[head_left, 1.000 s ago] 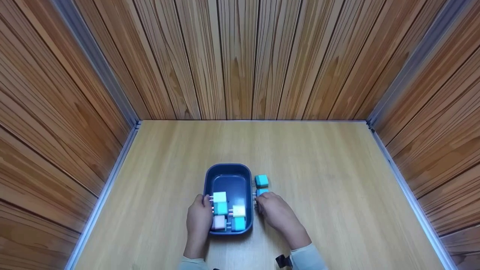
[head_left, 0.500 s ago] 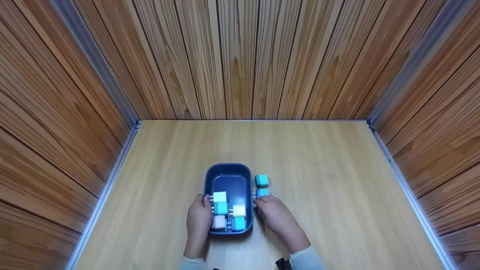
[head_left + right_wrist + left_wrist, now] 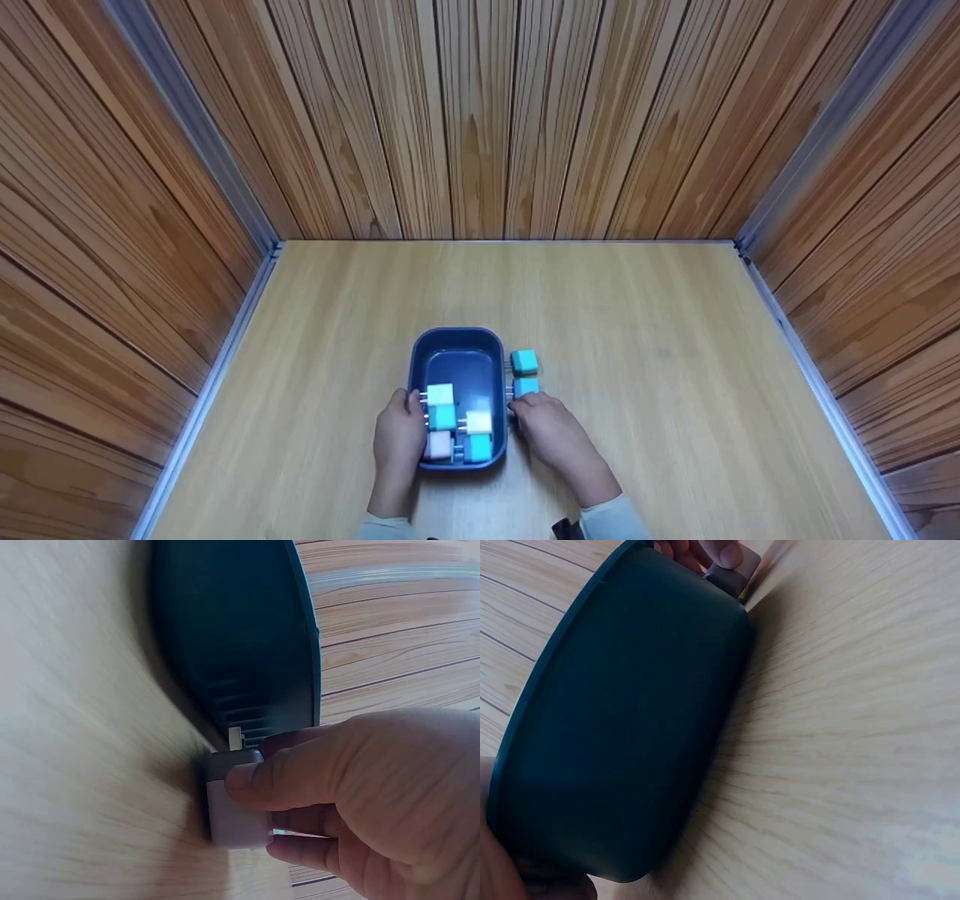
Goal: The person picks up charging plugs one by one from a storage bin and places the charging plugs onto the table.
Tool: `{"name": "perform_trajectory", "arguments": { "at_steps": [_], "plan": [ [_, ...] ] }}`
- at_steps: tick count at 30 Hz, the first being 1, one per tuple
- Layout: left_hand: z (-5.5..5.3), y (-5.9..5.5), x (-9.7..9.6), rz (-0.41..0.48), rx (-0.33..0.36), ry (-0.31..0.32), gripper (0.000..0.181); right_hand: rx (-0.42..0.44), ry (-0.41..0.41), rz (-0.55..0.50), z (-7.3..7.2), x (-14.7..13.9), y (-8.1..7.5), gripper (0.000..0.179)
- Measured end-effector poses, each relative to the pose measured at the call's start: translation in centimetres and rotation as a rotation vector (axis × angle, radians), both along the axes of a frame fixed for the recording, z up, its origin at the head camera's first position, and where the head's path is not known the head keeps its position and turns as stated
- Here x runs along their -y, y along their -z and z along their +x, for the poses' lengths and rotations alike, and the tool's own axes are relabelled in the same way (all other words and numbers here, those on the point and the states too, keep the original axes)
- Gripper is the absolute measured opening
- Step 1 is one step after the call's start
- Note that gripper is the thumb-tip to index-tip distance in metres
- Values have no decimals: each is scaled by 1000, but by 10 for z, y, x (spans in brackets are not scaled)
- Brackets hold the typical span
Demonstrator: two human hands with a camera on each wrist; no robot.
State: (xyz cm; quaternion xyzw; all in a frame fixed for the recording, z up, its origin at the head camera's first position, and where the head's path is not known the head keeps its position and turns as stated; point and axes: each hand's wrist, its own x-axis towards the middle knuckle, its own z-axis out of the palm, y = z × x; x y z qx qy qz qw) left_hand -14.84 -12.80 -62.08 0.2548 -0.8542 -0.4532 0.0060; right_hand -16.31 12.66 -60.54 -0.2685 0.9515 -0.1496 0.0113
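My left hand (image 3: 400, 435) grips the left rim of a dark blue plastic tray (image 3: 459, 367), thumb over the edge. Inside the tray's near half lie several cube-shaped charger plugs with metal prongs, among them a white one (image 3: 440, 394), a pale yellow one (image 3: 478, 421) and a pinkish one (image 3: 438, 445). Just outside the right wall, my right hand (image 3: 555, 439) pinches a pale pinkish charger plug (image 3: 238, 814) with a grey end between thumb and fingers. Its prongs point at the tray wall, and it sits at the tabletop. From the head view the hand mostly hides it.
Beyond the right hand, a blue charger plug (image 3: 526, 386) and a teal one (image 3: 524, 361) stand in a row along the tray's right side, prongs toward it. Wood-patterned panels (image 3: 480, 120) wall the table (image 3: 660, 360) at back and sides.
The right hand has shifted slightly toward the near side, uncovering more of the blue charger plug, and then stays almost still. The left hand and tray hold their place.
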Motion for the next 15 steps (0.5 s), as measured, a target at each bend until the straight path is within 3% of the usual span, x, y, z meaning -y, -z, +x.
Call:
{"name": "perform_trajectory", "arguments": {
  "at_steps": [5, 15],
  "plan": [
    [-1, -1, 0, 11, 9, -1, 30, 16, 11, -13, -2, -1, 2, 29],
    [0, -2, 0, 2, 6, 3, 31, -101, -34, -35, -2, -3, 6, 24]
  ]
}}
